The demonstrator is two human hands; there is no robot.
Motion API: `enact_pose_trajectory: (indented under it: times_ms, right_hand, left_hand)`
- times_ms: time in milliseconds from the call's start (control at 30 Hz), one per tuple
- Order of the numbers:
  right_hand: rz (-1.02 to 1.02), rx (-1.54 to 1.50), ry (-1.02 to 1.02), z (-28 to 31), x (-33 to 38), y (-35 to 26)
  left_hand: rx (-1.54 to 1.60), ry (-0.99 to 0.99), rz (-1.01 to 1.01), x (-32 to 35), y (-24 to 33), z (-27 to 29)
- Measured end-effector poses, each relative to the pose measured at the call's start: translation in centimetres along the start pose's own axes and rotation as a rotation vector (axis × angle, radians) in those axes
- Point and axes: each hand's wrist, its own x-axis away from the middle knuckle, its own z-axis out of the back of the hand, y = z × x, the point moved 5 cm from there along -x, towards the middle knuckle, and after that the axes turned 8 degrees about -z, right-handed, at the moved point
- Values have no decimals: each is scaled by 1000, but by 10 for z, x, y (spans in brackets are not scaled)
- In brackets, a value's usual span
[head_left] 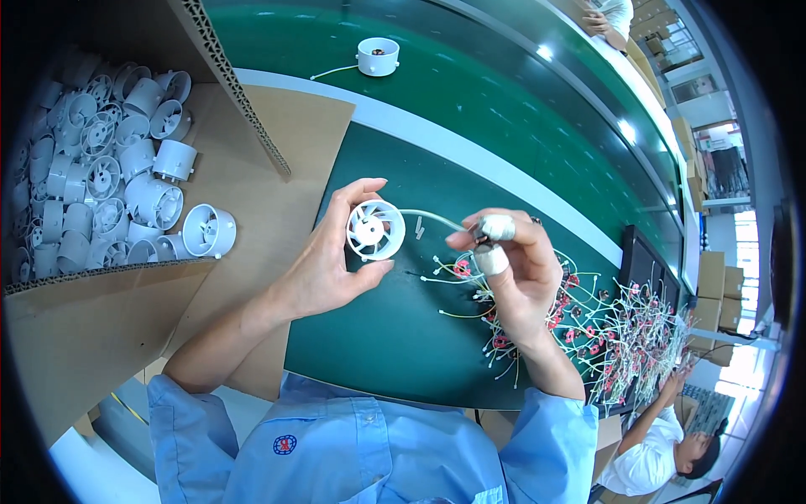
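Long green conveyor belt point(504, 109) is running across the top, carrying one white round plastic housing point(378, 56) with a trailing wire. Brown cardboard box point(101, 294) is sitting at the person's left, holding a heap of white cylindrical plastic fan housings point(109, 176). Dark green work mat point(395, 336) is lying under both hands. Tangled pile of small red coils with pale wires point(621, 328) is spreading over the mat's right side.

Left hand point(332, 260) is gripping a white round plastic fan housing point(375, 229) between thumb and fingertips, above the mat's middle. Right hand point(520, 269), just beside it, with taped fingertips point(497, 227), is pinching a thin pale wire point(432, 217) that is reaching across to the housing.
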Motion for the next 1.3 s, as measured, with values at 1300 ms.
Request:
enact_pose_trajectory:
  times_ms: [1300]
  right_hand:
    - [151,814,-106,-53,-28,-13]
  left_hand:
    - [-478,82,-278,-2,36,5]
